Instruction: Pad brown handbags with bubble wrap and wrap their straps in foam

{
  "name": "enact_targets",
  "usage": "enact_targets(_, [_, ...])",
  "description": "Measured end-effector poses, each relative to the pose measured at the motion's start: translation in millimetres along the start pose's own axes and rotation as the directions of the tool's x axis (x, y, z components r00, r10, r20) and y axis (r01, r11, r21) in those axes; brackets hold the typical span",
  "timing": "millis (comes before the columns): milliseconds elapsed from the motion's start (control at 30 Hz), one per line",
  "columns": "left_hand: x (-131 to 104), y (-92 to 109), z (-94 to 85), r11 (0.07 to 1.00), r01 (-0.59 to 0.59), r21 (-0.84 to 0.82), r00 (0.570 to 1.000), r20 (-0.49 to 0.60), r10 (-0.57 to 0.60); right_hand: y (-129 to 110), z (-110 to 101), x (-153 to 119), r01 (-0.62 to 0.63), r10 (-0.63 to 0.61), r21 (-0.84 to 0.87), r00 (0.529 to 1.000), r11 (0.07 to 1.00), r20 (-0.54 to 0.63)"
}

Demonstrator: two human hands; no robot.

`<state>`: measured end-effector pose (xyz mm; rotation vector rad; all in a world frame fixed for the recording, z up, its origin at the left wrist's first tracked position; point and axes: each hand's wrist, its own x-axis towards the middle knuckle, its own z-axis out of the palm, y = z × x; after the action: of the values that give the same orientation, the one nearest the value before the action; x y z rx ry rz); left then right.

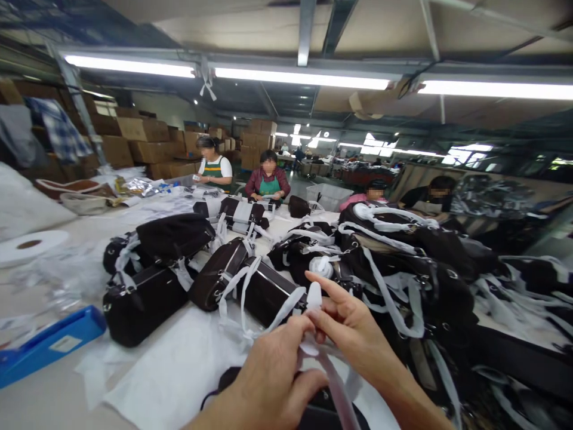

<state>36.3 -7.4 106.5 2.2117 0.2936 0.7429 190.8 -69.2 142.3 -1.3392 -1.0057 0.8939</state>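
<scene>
My left hand (pixel 273 364) and my right hand (pixel 347 316) meet in front of me, fingers pinched on a white wrapping strip (pixel 314 295). Its end stands up between my right thumb and fingers, and my right index finger points outward. A pale length of strap (pixel 340 388) runs down from my hands toward a black bag (pixel 316 412) below, which my left hand partly hides. Just beyond my fingers lies another black bag (pixel 271 291) with white-wrapped handles (pixel 244 292).
Black bags (pixel 147 304) lie at left, with a large heap of bags (pixel 403 263) at right. A blue dispenser-like object (pixel 54 343), white sheet (pixel 174 370) and white roll (pixel 33 245) are on the left. Co-workers sit across the table, including a person in a green apron (pixel 270 186).
</scene>
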Motion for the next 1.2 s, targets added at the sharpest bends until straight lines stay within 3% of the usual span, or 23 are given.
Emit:
enact_targets(133, [3,-26,19.3,0.923,-0.227,0.311,0.974,0.049,0.223,-12,9,-2,0.155,-0.155,0.002,0.988,0.988,-0.018])
enact_targets(233, [8,-46,19.6,0.872,-0.301,0.385,0.953,0.132,0.271,-15,8,1,0.238,-0.239,-0.030,0.971,0.971,-0.020])
enact_targets(300, [12,-52,10.5,0.894,-0.284,0.347,0.958,0.148,0.247,-11,-2,4,0.266,-0.267,-0.088,0.964,0.960,-0.008])
enact_targets(400, [17,-51,-6.3,0.952,-0.159,0.260,0.983,0.136,0.127,4,-21,-2,0.216,-0.216,-0.238,0.976,0.947,0.026])
enact_targets(467, [18,-45,-13.5,0.968,-0.096,0.230,0.991,0.108,0.073,20,-31,-11,0.115,-0.088,-0.408,0.993,0.906,0.084])
enact_targets(567, [22,-31,-18.5,0.970,-0.105,0.220,0.993,0.069,0.091,42,-36,-25,-0.014,0.117,-0.653,0.987,0.757,0.115])
enact_targets(633, [29,-18,-22.7,0.966,-0.135,0.223,0.990,0.066,0.123,49,-36,-28,0.037,0.061,-0.691,0.991,0.722,0.117])
enact_targets(733, [44,1,-35.2,0.956,-0.165,0.244,0.986,0.067,0.153,42,-40,-24,0.211,-0.153,-0.655,0.977,0.725,0.146])
enact_targets(833, [61,8,-47.3,0.951,-0.189,0.243,0.982,0.073,0.176,32,-44,-14,0.236,-0.206,-0.648,0.971,0.724,0.123])
enact_targets(1067, [62,-36,-35.8,0.973,-0.084,0.216,0.988,0.148,0.053,66,-49,7,0.162,-0.086,-0.630,0.985,0.760,0.150])
enact_targets(1200, [53,-45,-37.0,0.990,-0.052,0.132,0.990,0.134,0.035,73,-50,3,0.135,-0.084,-0.606,0.990,0.784,0.111])
